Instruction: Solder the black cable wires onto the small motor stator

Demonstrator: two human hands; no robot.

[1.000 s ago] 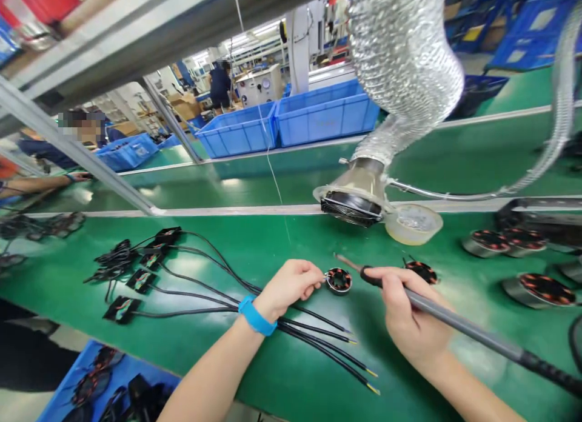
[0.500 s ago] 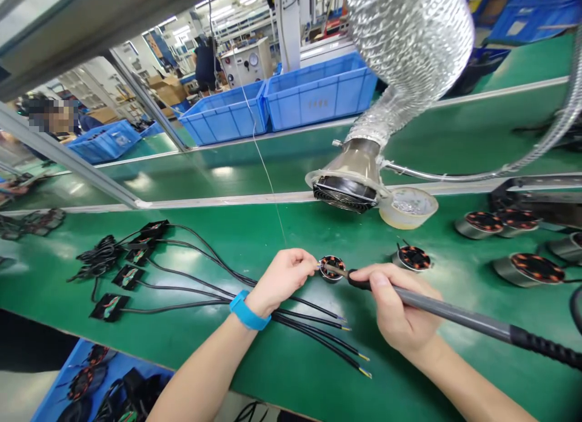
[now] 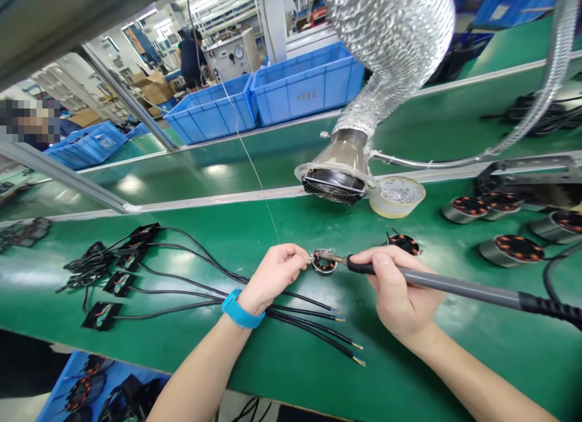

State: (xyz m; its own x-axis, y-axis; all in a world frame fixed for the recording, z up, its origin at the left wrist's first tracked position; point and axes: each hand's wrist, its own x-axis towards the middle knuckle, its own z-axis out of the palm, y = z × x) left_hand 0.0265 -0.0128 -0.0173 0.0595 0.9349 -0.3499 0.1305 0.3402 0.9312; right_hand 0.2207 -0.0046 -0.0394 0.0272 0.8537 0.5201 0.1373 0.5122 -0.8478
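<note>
My right hand (image 3: 404,291) grips a soldering iron (image 3: 436,279) by its grey handle. The iron's tip reaches onto a small round motor stator (image 3: 324,263) with orange-brown windings. My left hand (image 3: 284,267), a blue band at its wrist, is pinched at the left rim of that stator. A thin solder wire (image 3: 254,170) hangs from above and runs down to my left fingers, which hide its lower part. Black cables (image 3: 313,331) with stripped, coloured ends lie beneath my left wrist. They run left to small black housings (image 3: 102,316) with coloured wires inside.
A fume hood (image 3: 339,173) on a foil duct (image 3: 391,40) hangs beyond my hands, beside a round tub (image 3: 398,197). Several motors (image 3: 511,250) stand at the right. Blue crates (image 3: 309,85) line the back; a blue bin (image 3: 59,382) sits below left. A person (image 3: 191,58) stands far behind.
The view has shifted slightly, so most things appear a little further left and higher. The iron's tip stays on the stator, and both hands keep their grip.
</note>
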